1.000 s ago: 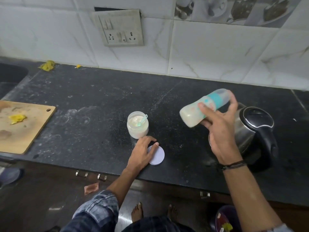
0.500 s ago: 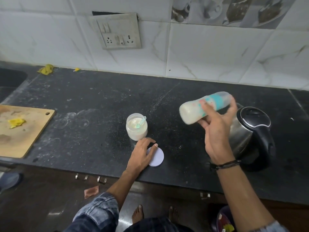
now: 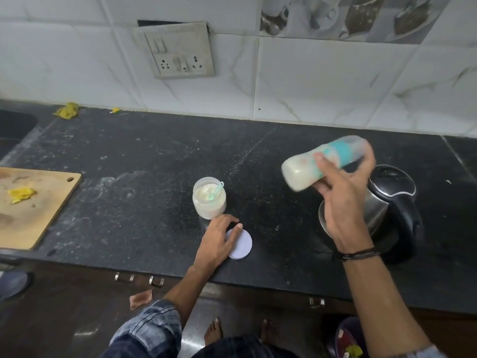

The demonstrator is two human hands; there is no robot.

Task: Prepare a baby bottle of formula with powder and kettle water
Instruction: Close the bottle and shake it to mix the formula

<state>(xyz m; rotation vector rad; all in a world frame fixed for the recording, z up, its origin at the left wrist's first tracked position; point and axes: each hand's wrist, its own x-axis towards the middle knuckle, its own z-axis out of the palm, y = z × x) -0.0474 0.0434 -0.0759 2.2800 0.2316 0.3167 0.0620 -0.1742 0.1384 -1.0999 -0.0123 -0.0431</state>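
Note:
My right hand [image 3: 340, 202] grips a baby bottle [image 3: 299, 171] full of milky liquid, held on its side in the air, base to the left, blurred by motion. Its teal ring and clear cap point right, above the steel and black kettle [image 3: 392, 200]. An open jar of white powder [image 3: 209, 197] with a pale green scoop in it stands at the counter's middle. My left hand [image 3: 218, 241] rests with relaxed fingers on the counter and partly on the jar's round white lid [image 3: 242, 245], which lies flat just in front of the jar.
The black stone counter [image 3: 144, 161] is dusted with powder. A wooden cutting board [image 3: 33, 202] with a yellow scrap lies at the left, near a sink edge [image 3: 15, 125]. A switch and socket panel [image 3: 178, 50] is on the tiled wall. Bare feet show below.
The bottle in my right hand has shifted slightly back and forth while staying on its side. My left hand has stayed on the lid.

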